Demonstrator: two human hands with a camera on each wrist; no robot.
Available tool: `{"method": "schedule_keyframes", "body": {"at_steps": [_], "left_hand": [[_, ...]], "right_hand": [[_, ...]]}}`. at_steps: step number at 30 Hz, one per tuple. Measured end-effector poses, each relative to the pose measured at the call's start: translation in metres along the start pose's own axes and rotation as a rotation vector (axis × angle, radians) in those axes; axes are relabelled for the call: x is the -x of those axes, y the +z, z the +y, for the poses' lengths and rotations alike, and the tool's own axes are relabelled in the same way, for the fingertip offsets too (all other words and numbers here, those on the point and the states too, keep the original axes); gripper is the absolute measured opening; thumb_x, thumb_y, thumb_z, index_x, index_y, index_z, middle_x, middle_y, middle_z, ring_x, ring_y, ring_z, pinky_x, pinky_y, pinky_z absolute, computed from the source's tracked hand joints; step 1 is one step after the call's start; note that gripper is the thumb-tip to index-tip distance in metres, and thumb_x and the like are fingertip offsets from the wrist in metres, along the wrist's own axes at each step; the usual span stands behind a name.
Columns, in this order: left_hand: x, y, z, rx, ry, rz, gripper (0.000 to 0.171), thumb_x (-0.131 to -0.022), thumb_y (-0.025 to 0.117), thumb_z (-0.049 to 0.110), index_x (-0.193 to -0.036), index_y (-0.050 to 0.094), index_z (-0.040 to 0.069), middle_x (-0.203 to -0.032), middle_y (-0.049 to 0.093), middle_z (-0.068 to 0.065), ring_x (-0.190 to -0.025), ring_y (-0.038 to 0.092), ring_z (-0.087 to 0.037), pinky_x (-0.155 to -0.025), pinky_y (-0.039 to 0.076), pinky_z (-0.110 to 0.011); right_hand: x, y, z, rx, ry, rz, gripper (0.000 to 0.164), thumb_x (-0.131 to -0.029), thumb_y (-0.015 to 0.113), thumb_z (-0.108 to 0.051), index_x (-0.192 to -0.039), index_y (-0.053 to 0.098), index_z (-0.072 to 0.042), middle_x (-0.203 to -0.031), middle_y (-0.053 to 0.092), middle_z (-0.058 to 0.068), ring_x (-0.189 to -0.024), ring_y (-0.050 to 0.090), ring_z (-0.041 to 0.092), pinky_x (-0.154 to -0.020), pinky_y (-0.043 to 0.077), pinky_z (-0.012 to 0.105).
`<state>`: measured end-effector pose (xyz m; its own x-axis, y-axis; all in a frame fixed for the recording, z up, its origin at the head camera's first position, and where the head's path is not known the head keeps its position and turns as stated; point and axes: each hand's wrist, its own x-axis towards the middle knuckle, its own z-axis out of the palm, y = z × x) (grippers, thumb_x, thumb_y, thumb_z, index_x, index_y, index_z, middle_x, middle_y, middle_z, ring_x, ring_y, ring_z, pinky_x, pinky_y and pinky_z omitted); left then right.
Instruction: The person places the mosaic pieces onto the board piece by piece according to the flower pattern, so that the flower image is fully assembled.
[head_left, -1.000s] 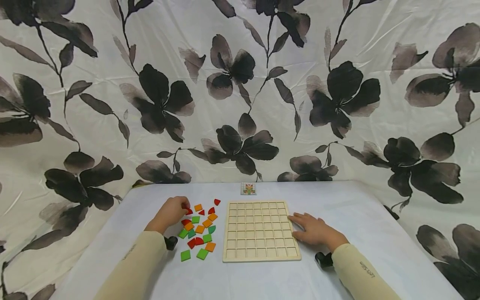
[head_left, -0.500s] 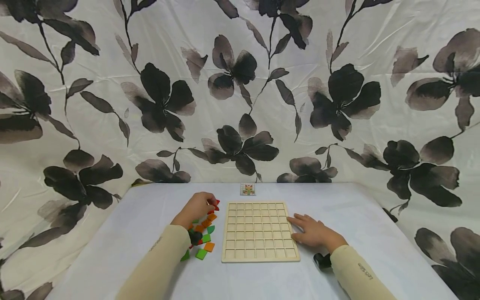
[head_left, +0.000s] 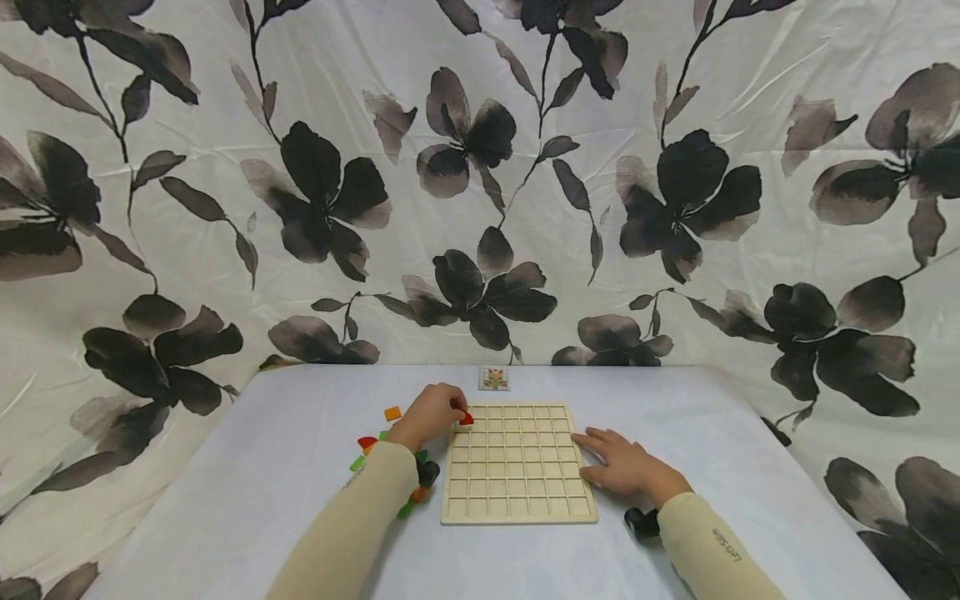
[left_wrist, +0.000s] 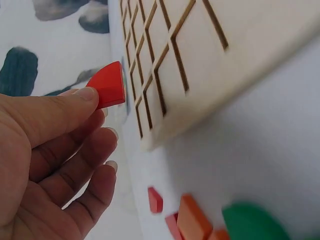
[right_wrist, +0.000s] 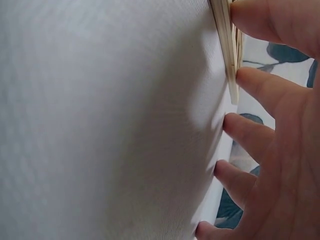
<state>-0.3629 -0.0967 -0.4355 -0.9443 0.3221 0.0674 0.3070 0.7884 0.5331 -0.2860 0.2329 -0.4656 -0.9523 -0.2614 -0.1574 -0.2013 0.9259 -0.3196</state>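
My left hand (head_left: 432, 411) pinches a red quarter-circle tile (left_wrist: 108, 84) between thumb and forefinger, over the far left corner of the wooden grid board (head_left: 519, 465). In the left wrist view, the tile is raised beside the board's grooves, its curved side up, and the other fingers curl loosely below. My right hand (head_left: 624, 463) lies at the board's right edge with its fingers spread. Its thumb and forefinger touch that edge, while the other fingertips rest on the white cloth, as the right wrist view shows.
Loose red, orange and green tiles lie left of the board, partly hidden by my left forearm; an orange square (head_left: 392, 413) is at their far end. Behind the board lies a small patterned card (head_left: 494, 378). A flowered curtain (head_left: 480, 183) hangs beyond the white table (head_left: 675, 400).
My left hand has moved right from the loose tiles to the board's far left corner, carrying the red tile. My right hand has stayed at the board's edge.
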Motion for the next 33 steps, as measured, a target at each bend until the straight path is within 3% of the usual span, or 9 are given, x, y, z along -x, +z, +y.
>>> {"method": "schedule_keyframes", "body": {"at_steps": [8,16,25,33], "left_hand": [[-0.010,0.018,0.020,-0.055,0.097,-0.013,0.008,-0.090,0.065,0.007,-0.084,0.068,0.010,-0.080,0.063,0.001,-0.074,0.053,-0.014,-0.070,0.046,-0.030],[-0.015,0.034,0.024,-0.085,0.109,-0.008,0.008,-0.091,0.065,0.012,-0.084,0.067,0.013,-0.081,0.062,0.002,-0.082,0.052,-0.017,-0.076,0.045,-0.034],[-0.015,0.034,0.033,-0.156,0.108,-0.038,0.008,-0.093,0.063,0.011,-0.086,0.068,0.011,-0.080,0.062,0.002,-0.079,0.052,-0.015,-0.076,0.047,-0.033],[-0.016,0.040,0.034,-0.315,0.155,-0.026,0.006,-0.091,0.065,0.010,-0.087,0.069,0.011,-0.089,0.069,-0.002,-0.082,0.061,-0.017,-0.077,0.052,-0.034]], "right_hand": [[0.002,0.000,0.000,-0.013,0.011,-0.006,0.060,-0.091,0.057,-0.038,-0.147,0.042,-0.021,-0.154,0.036,0.013,-0.143,0.028,0.043,-0.105,0.020,0.073],[0.000,0.002,0.003,-0.010,0.002,-0.004,0.060,-0.092,0.057,-0.039,-0.147,0.042,-0.022,-0.154,0.036,0.012,-0.143,0.028,0.041,-0.105,0.020,0.073],[-0.002,0.003,0.004,0.004,-0.001,0.001,0.060,-0.092,0.056,-0.042,-0.147,0.042,-0.023,-0.155,0.035,0.011,-0.143,0.028,0.041,-0.106,0.020,0.073],[-0.002,0.003,0.004,-0.003,-0.006,-0.002,0.059,-0.093,0.056,-0.040,-0.147,0.041,-0.023,-0.155,0.035,0.011,-0.144,0.027,0.041,-0.106,0.018,0.074]]}}
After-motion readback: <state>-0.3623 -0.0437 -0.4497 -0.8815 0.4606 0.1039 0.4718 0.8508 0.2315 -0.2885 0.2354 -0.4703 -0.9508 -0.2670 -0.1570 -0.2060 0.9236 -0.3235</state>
